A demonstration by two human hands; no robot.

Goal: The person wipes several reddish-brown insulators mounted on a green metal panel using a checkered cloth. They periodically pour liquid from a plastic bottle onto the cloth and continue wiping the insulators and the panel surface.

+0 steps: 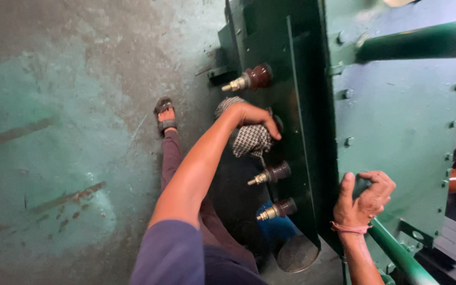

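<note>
Left hand (pixel 252 117) closed on a checked cloth (pixel 249 138), pressing it against the green metal cabinet (pixel 397 121), probably over a bushing. Brown bushings above (pixel 252 78) and below (pixel 274 173). Right hand (pixel 364 199) grips the cabinet's edge, fingers curled.

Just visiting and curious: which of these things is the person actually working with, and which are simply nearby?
In use:
left hand
checked cloth, pressed on the green tank side
right hand, gripping the tank's top edge

Just nearby:
brown bushings with metal studs
green pipe
blue container
sandal
</note>
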